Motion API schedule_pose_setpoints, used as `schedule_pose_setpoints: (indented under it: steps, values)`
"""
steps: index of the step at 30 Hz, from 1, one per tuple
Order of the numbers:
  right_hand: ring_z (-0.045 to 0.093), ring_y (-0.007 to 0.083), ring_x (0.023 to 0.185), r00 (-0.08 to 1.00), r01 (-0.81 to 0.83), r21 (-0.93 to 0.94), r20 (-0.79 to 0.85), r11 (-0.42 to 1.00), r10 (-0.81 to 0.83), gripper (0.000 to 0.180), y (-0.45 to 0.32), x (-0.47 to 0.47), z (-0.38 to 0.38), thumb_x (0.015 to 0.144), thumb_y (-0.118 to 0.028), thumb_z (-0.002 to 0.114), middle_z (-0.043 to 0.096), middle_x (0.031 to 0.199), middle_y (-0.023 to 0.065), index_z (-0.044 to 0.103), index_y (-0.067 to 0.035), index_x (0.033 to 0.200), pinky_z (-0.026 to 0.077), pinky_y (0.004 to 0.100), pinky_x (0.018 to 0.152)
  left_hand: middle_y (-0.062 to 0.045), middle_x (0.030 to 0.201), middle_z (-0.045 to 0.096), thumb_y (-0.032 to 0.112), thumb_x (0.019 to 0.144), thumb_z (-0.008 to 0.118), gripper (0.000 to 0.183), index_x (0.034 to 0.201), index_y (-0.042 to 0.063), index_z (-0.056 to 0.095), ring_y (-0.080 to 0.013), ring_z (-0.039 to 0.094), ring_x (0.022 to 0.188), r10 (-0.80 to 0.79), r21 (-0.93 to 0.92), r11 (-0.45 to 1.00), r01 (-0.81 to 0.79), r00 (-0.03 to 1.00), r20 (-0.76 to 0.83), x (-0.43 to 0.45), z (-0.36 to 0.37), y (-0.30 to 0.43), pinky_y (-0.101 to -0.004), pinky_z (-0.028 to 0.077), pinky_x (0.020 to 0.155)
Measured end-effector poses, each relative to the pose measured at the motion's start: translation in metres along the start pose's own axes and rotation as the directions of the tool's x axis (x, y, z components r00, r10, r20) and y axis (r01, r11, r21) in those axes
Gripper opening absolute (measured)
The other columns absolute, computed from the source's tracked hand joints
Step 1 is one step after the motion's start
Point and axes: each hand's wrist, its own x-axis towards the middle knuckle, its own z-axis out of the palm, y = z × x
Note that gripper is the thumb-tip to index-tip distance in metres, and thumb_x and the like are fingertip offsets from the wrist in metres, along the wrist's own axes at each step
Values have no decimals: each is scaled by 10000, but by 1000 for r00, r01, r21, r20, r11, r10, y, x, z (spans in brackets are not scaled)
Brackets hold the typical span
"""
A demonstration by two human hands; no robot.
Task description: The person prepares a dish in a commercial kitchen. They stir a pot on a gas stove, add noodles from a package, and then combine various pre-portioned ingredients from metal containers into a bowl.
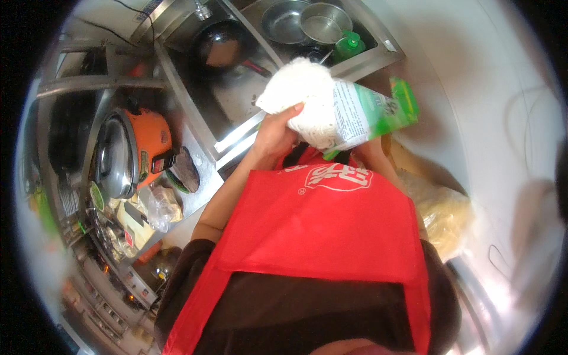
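My left hand (277, 135) grips a white bundle with a pitted, stringy surface (306, 95), the thumb lying across its near side. What the bundle is made of is not clear, as it is overexposed. Its right end meets a green and white printed plastic packet (359, 113); I cannot tell whether it sits inside the packet. The packet bears writing and has a bright green end. My right forearm (379, 155) runs up behind the packet, which hides the right hand and its grip. Both are held in front of the sink's near edge, above a red apron (328, 222).
A steel double sink (204, 95) lies ahead, holding a dark wok (222, 46), steel pans (326, 24) and a green pump bottle (350, 46). On the left counter are an orange rice cooker (148, 146), a knife (136, 213) on a cutting board and plastic bags (162, 206).
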Motion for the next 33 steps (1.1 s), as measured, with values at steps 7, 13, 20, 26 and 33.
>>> schedule_pose_setpoints:
  steps: [7, 13, 20, 26, 33]
  values:
    - [530, 291, 1064, 991, -33, -2, -130, 999, 32, 339, -13, 5, 9, 875, -218, 482, 572, 1142, 168, 539, 1, 1129, 400, 345, 883, -188, 1237, 500, 141, 859, 561, 497, 1278, -58, 381, -308, 498, 1128, -86, -123, 989, 75, 993, -81, 19, -8, 7, -432, 366, 995]
    - [541, 239, 1060, 944, -323, 799, 310, 507, 112, 434, -61, 0, 10, 855, -125, 522, 540, 1217, 95, 441, -70, 1278, 441, 357, 868, -181, 1242, 499, 197, 901, 491, 460, 1277, -42, 379, -308, 496, 1133, -99, -179, 980, 83, 991, -87, 34, -21, 11, -443, 380, 986]
    - [577, 205, 968, 915, -399, 585, 301, 706, 267, 497, -74, 0, 24, 799, -73, 578, 573, 1119, 91, 426, -33, 1270, 489, 326, 786, -174, 1254, 488, 179, 901, 499, 444, 1281, -18, 383, -295, 485, 1147, -178, -182, 967, 177, 984, 7, 40, -27, -1, -441, 374, 994]
    - [563, 102, 733, 984, -157, 226, -42, 961, 171, 198, -52, -4, 25, 793, -109, 589, 633, 828, 35, 616, 8, 950, 462, 268, 662, -154, 1246, 500, 138, 887, 527, 423, 1265, -12, 409, -289, 497, 1128, -155, -110, 982, 156, 988, 19, 38, -22, -6, -431, 374, 993]
    - [500, 64, 601, 953, -171, -29, -258, 985, 158, 174, -57, -15, -27, 776, -42, 491, 567, 649, -6, 629, 24, 858, 416, 235, 552, -185, 1163, 545, 115, 887, 518, 371, 1204, -65, 450, -280, 548, 1056, -158, -104, 983, 151, 985, -67, 41, -43, 2, -407, 429, 940]
